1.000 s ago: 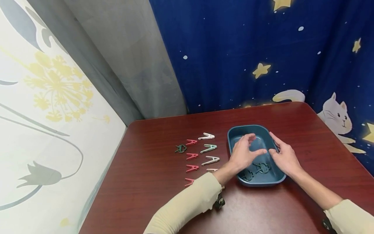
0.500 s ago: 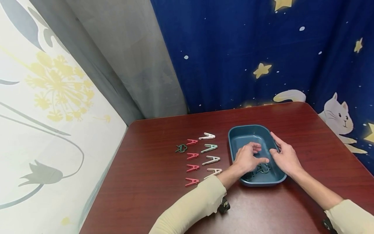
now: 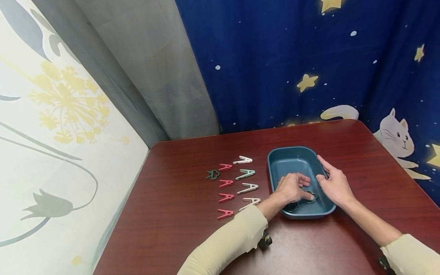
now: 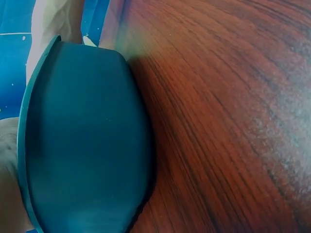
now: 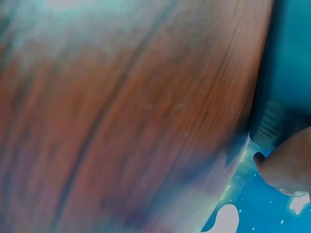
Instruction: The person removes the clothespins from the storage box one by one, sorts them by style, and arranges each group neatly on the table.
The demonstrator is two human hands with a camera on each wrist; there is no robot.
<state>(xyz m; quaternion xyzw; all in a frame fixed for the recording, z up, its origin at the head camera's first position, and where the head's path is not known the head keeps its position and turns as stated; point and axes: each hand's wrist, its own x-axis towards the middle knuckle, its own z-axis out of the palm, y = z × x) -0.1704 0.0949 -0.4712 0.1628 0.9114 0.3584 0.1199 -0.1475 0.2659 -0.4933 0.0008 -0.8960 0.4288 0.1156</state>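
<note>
A dark blue rectangular plastic tray point(image 3: 292, 152) with rounded corners sits on the table. My left hand point(image 3: 290, 188) reaches in over its near left part, thumb down at a dark green clip point(image 3: 312, 198) with a looped outline. The fingers are bent and stand apart from the thumb. A second dark green clip point(image 3: 292, 207) lies partly hidden below that hand. My right hand point(image 3: 337, 187) holds the tray's right side, thumb at the rim and fingers along the outer wall. In the left wrist view the tray's outer wall point(image 4: 92, 136) hides most of the left hand.
Left of the tray lie two columns of clothes pegs: several red pegs point(image 3: 225, 197), and white ones point(image 3: 248, 188) with a pale green peg point(image 3: 245, 174). Another dark green clip point(image 3: 213, 174) lies farther left. Curtains point(image 3: 275, 76) hang behind the reddish-brown table point(image 3: 172, 191).
My left hand has moved lower and nearer inside the tray, its thumb coming down onto the green clip. A white peg has come into fuller view. The right hand stays on the tray.
</note>
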